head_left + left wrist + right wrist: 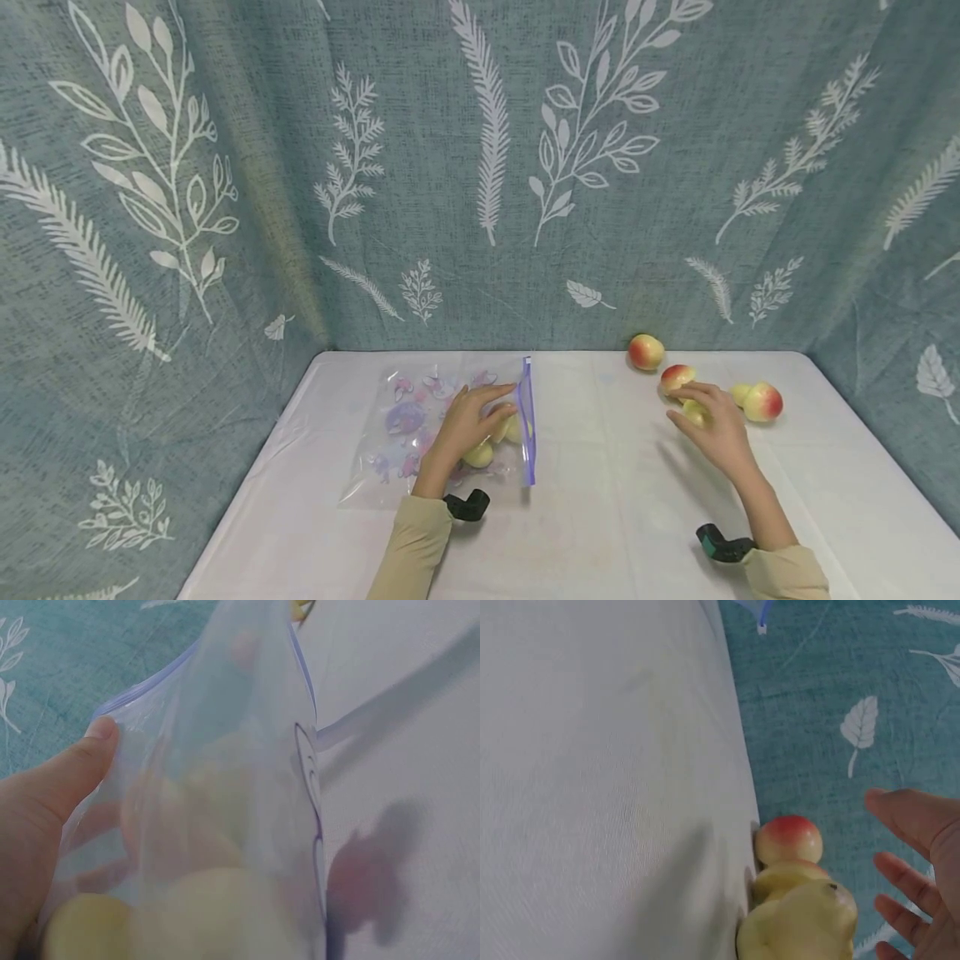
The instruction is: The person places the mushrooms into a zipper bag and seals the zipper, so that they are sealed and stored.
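Observation:
A clear zip bag [367,479] with a purple zip edge and pink and purple prints lies on the left half of the table, its mouth to the right. Several yellow fruits [478,455] are inside. My left hand [467,421] holds the bag near its mouth; in the left wrist view the thumb [94,754] lies at the zip edge, while the other fingers show through the plastic. Over the fruits at the right, my right hand [716,425] hovers with fingers spread. A yellow pear [814,919] appears beside that hand in the right wrist view, apart from its fingers.
Around the right hand lie a red-and-yellow fruit [646,352] at the back edge, another [677,378] nearer, and a third [763,402] to the right. The white table [585,517] meets a leaf-patterned curtain [450,167] behind and at both sides.

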Tool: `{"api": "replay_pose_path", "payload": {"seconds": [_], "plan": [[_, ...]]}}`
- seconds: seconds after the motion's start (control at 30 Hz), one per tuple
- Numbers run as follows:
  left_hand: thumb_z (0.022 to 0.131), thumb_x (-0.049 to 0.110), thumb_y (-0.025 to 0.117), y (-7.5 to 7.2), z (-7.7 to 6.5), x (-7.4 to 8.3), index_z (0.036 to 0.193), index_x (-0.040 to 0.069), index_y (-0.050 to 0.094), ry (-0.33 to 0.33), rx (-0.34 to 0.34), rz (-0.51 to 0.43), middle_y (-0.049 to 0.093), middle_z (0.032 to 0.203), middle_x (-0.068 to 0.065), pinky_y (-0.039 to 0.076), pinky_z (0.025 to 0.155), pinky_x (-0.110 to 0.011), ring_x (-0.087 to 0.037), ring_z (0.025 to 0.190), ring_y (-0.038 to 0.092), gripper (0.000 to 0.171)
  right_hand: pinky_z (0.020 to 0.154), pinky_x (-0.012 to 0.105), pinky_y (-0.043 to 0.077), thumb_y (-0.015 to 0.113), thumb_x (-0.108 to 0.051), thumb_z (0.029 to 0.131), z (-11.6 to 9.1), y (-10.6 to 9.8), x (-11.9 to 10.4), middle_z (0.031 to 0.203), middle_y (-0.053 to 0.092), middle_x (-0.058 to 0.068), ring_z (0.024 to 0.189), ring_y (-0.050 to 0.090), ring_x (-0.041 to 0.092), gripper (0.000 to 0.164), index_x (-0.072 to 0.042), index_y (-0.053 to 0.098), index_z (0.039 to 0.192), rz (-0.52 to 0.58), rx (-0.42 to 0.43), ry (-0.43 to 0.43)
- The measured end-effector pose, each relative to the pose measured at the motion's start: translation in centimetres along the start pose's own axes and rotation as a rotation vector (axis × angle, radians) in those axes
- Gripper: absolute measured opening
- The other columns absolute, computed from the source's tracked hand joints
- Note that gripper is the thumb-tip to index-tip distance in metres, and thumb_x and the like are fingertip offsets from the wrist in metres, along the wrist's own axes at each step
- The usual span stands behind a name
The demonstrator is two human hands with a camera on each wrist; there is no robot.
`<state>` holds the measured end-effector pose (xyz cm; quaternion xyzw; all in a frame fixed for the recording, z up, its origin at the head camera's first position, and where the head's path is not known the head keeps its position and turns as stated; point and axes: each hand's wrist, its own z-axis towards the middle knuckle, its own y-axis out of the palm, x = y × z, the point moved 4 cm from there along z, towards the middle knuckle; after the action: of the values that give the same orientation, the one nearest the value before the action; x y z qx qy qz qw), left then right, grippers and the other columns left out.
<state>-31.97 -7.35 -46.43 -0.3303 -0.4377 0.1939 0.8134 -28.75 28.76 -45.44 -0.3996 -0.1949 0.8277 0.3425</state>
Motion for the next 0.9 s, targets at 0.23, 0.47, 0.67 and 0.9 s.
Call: {"api": "replay_pose_path", "payload": {"seconds": [0.23, 0.47, 0.67, 0.9], "plan": [[0.09, 0.035, 0.058, 0.0, 0.0, 0.1, 0.127, 0.018, 0.057, 0.001, 0.003, -0.006, 0.059, 0.127, -0.002, 0.016, 0.109, -0.062, -0.024, 0.123, 0.05, 0.041, 0.086, 0.056, 0.032, 0.076, -0.005, 0.072, -0.4, -0.5, 0.4, 0.111, 0.058, 0.024, 0.105, 0.047, 0.042, 0.031, 0.001, 0.068, 0.101, -0.037, -0.028, 0.032], [0.09, 0.035, 0.058, 0.1, 0.1, 0.0, 0.127, 0.018, 0.058, -0.002, 0.007, 0.004, 0.059, 0.127, -0.001, 0.017, 0.11, -0.061, -0.023, 0.123, 0.051, 0.04, 0.086, 0.06, 0.03, 0.076, -0.01, 0.074, -0.6, -0.9, 0.9, 0.115, 0.055, 0.024, 0.108, 0.044, 0.044, 0.032, 0.0, 0.067, 0.104, -0.057, -0.057, 0.078], [0.09, 0.036, 0.058, 0.0, 0.0, 0.1, 0.127, 0.018, 0.057, -0.001, -0.001, 0.019, 0.059, 0.127, -0.002, 0.017, 0.109, -0.062, -0.024, 0.122, 0.051, 0.041, 0.087, 0.062, 0.029, 0.074, -0.016, 0.078, -0.8, -1.3, 1.5, 0.118, 0.053, 0.025, 0.11, 0.042, 0.046, 0.034, -0.001, 0.066, 0.106, -0.054, -0.096, 0.099], [0.09, 0.038, 0.057, 0.0, -0.1, 0.2, 0.128, 0.019, 0.057, 0.005, -0.004, 0.026, 0.059, 0.127, -0.001, 0.017, 0.109, -0.061, -0.024, 0.122, 0.051, 0.042, 0.087, 0.062, 0.03, 0.077, -0.014, 0.074, -1.1, -1.8, 1.9, 0.118, 0.052, 0.027, 0.109, 0.042, 0.048, 0.036, 0.0, 0.066, 0.105, -0.058, -0.128, 0.073]]}}
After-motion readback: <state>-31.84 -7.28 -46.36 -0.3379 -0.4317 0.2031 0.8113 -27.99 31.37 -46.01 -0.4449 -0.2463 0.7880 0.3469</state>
